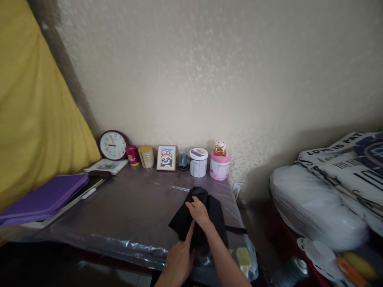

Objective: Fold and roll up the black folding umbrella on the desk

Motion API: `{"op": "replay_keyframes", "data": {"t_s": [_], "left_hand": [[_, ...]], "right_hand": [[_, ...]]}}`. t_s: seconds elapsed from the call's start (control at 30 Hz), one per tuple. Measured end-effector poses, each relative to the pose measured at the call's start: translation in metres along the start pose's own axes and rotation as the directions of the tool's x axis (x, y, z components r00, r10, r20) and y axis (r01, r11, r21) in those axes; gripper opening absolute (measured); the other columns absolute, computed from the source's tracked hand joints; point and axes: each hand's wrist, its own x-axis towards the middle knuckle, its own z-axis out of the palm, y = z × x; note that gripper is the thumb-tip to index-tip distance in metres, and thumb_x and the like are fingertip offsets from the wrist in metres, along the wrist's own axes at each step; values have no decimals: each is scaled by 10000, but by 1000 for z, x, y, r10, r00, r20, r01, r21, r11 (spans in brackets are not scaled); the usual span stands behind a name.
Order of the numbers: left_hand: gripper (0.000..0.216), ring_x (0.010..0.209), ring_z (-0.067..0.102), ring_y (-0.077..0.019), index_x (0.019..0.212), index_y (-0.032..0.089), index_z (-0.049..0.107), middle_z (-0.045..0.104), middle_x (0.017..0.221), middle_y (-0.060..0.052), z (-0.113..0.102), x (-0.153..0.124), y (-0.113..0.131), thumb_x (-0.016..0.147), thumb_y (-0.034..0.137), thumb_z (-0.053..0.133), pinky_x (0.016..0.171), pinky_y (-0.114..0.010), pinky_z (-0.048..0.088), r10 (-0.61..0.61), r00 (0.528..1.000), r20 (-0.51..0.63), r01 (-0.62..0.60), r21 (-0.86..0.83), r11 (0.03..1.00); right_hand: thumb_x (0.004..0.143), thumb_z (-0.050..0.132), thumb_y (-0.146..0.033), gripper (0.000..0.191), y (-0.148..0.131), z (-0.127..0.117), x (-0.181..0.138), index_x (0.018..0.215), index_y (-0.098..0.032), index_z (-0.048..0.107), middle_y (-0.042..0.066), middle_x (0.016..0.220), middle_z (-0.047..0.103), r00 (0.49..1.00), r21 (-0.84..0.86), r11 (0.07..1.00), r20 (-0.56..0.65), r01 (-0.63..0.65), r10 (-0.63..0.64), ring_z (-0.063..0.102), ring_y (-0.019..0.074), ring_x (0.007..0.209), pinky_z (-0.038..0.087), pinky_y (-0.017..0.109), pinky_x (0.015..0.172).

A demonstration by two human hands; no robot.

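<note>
A crumpled black cloth item (pixel 217 213) with a thin strap lies on the table's right part; I cannot tell what kind of item it is. On top of it, my right hand (pixel 199 210) is bent over the fabric, thumb and forefinger near each other and gripping it. My left hand (pixel 178 257) is lower, at the cloth's near edge. Its forefinger reaches up along the fabric to just under the right hand, while the other fingers curl against the cloth, partly hidden.
Clear plastic covers the table (pixel 128 211). Along the wall stand a clock (pixel 113 145), a picture frame (pixel 166 158), a white tub (pixel 198 162) and a pink tub (pixel 220 166) with a cat figurine. Purple folders (pixel 48 199) lie left. A wrapped white bundle (pixel 314 203) sits right.
</note>
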Motion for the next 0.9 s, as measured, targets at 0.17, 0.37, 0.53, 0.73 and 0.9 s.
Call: {"op": "replay_keyframes", "data": {"t_s": [0.17, 0.37, 0.53, 0.73, 0.9], "left_hand": [[680, 829, 614, -197, 1379, 197, -35, 647, 959, -94, 2, -1, -1, 826, 208, 360, 696, -266, 400, -37, 999, 1, 37, 38, 999], [683, 815, 617, -194, 1378, 201, -54, 649, 934, -84, 7, -2, -1, 833, 197, 358, 678, -259, 391, -32, 999, -25, 34, 59, 998], [695, 810, 619, -195, 1370, 221, -96, 651, 952, -76, 10, 2, -2, 842, 213, 356, 662, -259, 390, -44, 999, -25, 45, 48, 998], [726, 800, 624, -194, 1368, 183, -108, 658, 944, -101, 6, 5, -2, 830, 213, 379, 647, -252, 387, -89, 995, 39, 88, 22, 996], [725, 816, 622, -199, 1372, 168, -87, 662, 926, -104, 9, 4, -6, 824, 217, 385, 668, -260, 389, -108, 994, 33, 108, -4, 994]], "right_hand": [[865, 388, -302, 293, 8, -11, -30, 1096, -178, 518, 0, 685, 651, 961, 198, 941, -50, 276, -271, 610, 132, 688, 463, 248, 689], [856, 416, -208, 243, 30, -20, -61, 1021, -228, 594, 54, 1036, 622, 837, -41, 848, -140, 528, -528, 518, 168, 1039, 423, 347, 901], [859, 412, -246, 307, 50, -18, -22, 1134, -213, 542, 77, 1217, 529, 819, -224, 814, -94, 536, -566, 404, 201, 1191, 357, 421, 971], [871, 374, -243, 316, 62, -21, 44, 1133, -216, 547, 67, 1243, 514, 866, -382, 825, -111, 416, -488, 422, 195, 1181, 358, 392, 956], [868, 372, -249, 317, 52, -30, 44, 1096, -155, 571, 127, 1187, 551, 888, -398, 881, -264, 254, -376, 479, 226, 1124, 363, 421, 935]]}}
